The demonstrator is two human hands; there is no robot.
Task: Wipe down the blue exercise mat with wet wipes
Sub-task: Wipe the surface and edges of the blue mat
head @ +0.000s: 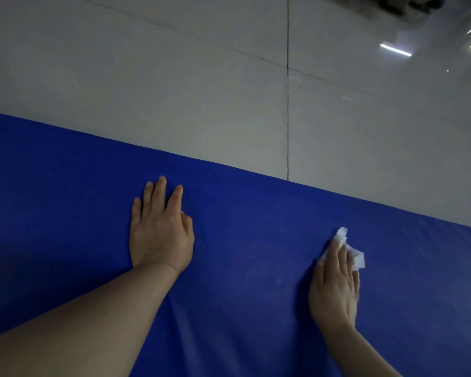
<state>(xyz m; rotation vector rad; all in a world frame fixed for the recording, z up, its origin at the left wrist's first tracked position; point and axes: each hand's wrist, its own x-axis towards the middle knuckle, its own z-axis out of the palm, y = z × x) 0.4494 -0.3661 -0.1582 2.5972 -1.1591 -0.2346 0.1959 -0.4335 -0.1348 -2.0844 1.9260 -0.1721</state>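
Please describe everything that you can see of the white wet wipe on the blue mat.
The wet wipe is a small white sheet, thin and soft by its look, crumpled rather than flat. It lies on the blue mat, pressed under the fingers of the right hand. Only its edges show: one bunched corner sticks out beyond the fingertips, toward the mat's far edge, and another at the hand's right side. The middle is hidden by the fingers. Nothing else touches it.

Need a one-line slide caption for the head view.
Left hand flat on the blue mat; right hand presses a white wipe onto it, tiled floor beyond.
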